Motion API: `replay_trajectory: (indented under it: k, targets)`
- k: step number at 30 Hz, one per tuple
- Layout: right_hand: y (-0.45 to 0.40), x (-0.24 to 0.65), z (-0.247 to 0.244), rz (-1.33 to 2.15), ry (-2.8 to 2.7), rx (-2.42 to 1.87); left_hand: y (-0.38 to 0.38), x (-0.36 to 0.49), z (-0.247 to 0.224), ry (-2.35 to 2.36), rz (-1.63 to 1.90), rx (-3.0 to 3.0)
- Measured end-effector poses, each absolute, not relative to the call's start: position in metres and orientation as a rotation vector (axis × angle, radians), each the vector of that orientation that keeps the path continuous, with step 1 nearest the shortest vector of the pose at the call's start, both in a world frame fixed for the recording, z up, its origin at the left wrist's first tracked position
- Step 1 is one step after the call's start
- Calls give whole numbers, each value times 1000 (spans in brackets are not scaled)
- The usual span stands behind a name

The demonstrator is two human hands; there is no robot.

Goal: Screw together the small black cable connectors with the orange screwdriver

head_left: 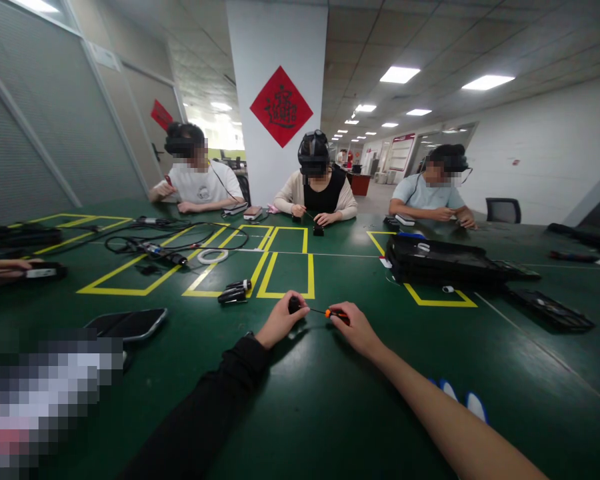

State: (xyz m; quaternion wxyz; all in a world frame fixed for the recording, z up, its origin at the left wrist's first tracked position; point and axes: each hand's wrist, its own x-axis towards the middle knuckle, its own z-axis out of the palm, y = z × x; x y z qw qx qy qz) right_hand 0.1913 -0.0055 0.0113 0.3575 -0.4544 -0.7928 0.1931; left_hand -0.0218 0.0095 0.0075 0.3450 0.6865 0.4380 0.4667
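Observation:
My left hand [283,321] is closed around a small black part [294,305], held a little above the green table [325,413]. In my right hand [356,328] is a screwdriver [337,315] with an orange and black handle. Its thin shaft points left, and the tip meets or nearly meets the black part; the exact contact is too small to tell. Beyond my left hand, small black cylindrical items [235,292] lie near a yellow tape outline.
Black trays [437,260] stand at the right, with a flat black part [550,310] nearer. Cables [150,248], a white ring [213,256] and a phone [127,325] lie left. Blue-white objects [475,405] lie beside my right forearm. Three people sit opposite; another person's hand [5,272] is far left.

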Motion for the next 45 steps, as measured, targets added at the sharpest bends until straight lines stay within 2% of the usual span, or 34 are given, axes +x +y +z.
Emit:
replay_trajectory:
  k: [35, 45]
  targets:
    - [-8, 191, 14, 566, -2003, -1234, 6, -22, 13, 1158, 1229, 1725]
    - [-16, 187, 22, 604, -1978, -1039, 8, -22, 10, 1212, 1268, 1679]
